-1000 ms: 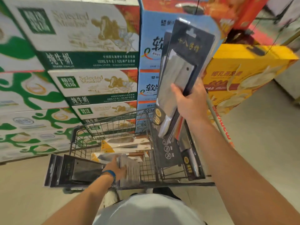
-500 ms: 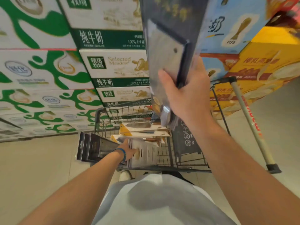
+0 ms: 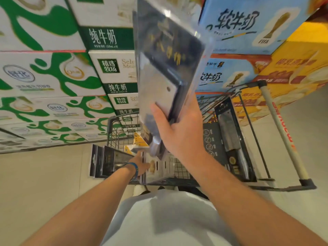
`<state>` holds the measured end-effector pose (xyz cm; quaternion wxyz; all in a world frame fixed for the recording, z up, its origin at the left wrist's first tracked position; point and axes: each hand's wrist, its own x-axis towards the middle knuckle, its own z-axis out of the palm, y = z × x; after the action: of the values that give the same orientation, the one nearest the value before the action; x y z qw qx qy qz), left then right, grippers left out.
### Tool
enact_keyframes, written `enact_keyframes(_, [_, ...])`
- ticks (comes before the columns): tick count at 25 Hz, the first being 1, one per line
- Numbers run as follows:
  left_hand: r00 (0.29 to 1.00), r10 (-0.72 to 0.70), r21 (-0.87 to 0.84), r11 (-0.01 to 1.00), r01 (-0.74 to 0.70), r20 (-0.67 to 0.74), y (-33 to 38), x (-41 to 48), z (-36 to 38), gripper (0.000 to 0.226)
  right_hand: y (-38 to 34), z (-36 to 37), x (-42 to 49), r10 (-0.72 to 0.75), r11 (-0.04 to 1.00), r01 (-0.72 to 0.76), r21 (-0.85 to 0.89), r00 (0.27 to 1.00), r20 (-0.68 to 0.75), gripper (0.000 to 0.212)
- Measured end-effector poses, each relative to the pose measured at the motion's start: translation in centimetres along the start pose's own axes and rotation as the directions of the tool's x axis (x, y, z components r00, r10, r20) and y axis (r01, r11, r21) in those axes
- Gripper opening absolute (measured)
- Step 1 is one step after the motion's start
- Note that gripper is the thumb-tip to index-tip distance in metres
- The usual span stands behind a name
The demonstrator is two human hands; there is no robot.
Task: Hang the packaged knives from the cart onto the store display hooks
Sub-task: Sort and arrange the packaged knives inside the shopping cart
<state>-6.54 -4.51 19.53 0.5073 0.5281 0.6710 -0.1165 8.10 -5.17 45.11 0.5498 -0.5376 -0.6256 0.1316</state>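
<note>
Open floor [image 3: 40,183] is seen left of the wire cart [image 3: 177,181], and more to its right; stacked milk cartons [image 3: 53,77] close off the far side. The right hand [image 3: 179,134] is raised above the cart, clasped round the lower end of a packaged cleaver [image 3: 166,68] held upright and tilted. The left hand [image 3: 142,163] is extended low, grasping dark knife packs [image 3: 106,162] at the cart's left rim. Another pack [image 3: 230,139] stands in the cart's right section.
</note>
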Motion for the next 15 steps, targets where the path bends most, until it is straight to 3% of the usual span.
enact_keyframes(5, [0.998, 0.029, -0.053, 0.998, -0.026, 0.056, 1.7, -0.4, 0.3, 0.071, 6.4, 0.5, -6.9, 0.166, 0.974, -0.150, -0.171, 0.982, 0.087, 0.039])
enact_keyframes(8, [0.996, 0.001, -0.233, 0.972, 0.021, 0.092, 2.7, -0.8, 0.9, 0.076, 10.1, 0.4, -10.7, 0.295, 0.932, -0.243, -0.269, 0.940, 0.171, 0.026])
enact_keyframes(12, [0.983, -0.023, -0.444, 0.890, 0.103, 0.181, 3.4, -0.8, 1.6, 0.087, 14.0, 0.8, -14.6, 0.382, 0.898, -0.276, -0.342, 0.874, 0.299, 0.031])
enact_keyframes(13, [0.982, -0.021, -0.454, 0.885, 0.106, 0.189, 3.6, -0.8, 1.6, 0.087, 14.5, 0.8, -15.1, 0.469, 0.871, -0.378, -0.313, 0.831, 0.299, 0.034])
enact_keyframes(15, [0.980, -0.046, -0.468, 0.873, 0.135, 0.195, 3.5, -0.5, 1.3, 0.082, 15.5, 0.7, -15.5, 0.685, 0.728, -0.628, -0.273, 0.658, 0.313, 0.041])
